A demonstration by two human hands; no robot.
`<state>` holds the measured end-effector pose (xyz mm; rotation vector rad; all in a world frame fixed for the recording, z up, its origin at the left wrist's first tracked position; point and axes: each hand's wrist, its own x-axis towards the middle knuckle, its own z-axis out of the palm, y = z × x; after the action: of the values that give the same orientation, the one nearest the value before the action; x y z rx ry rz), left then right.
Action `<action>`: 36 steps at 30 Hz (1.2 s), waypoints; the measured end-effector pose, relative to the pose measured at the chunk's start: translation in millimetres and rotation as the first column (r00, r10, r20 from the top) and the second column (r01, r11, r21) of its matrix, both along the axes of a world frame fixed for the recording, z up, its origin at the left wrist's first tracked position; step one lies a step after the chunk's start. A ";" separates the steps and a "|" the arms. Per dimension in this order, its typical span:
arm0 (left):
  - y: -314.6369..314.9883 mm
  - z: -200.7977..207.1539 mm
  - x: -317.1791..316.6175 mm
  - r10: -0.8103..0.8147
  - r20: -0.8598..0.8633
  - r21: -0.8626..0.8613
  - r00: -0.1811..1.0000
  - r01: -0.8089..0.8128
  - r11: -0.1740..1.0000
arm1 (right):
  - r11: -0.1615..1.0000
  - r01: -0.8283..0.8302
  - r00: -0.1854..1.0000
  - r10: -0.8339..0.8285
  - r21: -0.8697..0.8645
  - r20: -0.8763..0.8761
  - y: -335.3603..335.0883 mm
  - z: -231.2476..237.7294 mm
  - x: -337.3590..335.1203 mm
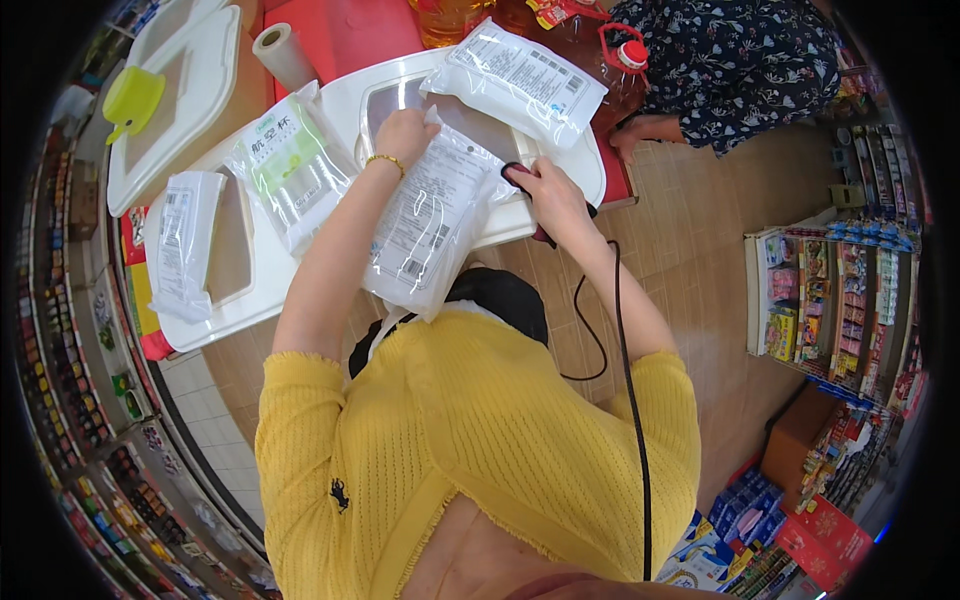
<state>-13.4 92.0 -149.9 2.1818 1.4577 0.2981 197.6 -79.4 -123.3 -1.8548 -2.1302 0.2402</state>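
Note:
My left hand (405,138) is closed on the upper edge of a clear plastic pack (425,215), which has small print and a barcode on it. The pack hangs tilted in front of my body, at the near edge of the white lids. My right hand (556,200) grips what look like scissors (516,172) with dark, reddish loop handles, beside the pack's right edge. Their blades cannot be made out. A similar pack (525,85) lies beyond my hands; a green-and-white pack of plastic cups (295,170) and another clear pack (187,240) lie to the left.
White-lidded bins (335,90) bear the packs. A lime-green scoop-like item (133,97) and a white roll (284,55) stand at the far left. Bottles with a red cap (631,56) stand behind. Another person's hand (645,132) is at far right. A black cable (630,400) hangs by my right arm.

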 end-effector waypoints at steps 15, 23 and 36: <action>-2.3 2.1 -3.5 0.004 0.031 -0.016 1.000 -0.004 1.000 | 0.955 0.273 0.800 -0.156 0.119 -0.580 -27.0 9.5 28.1; 17.9 -1.2 -33.4 0.156 -0.027 0.027 0.987 -0.156 0.987 | 0.941 0.262 0.781 -0.079 0.211 -0.620 -12.8 -2.5 12.3; -31.6 101.2 -128.4 0.142 0.371 0.640 0.918 -0.363 0.677 | 0.886 0.341 0.769 -0.070 0.315 -0.635 5.1 -51.6 30.8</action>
<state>-141.8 60.4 -48.6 2.3021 1.6410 1.4343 228.4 -74.4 -174.9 -1.4764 -1.3809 0.2638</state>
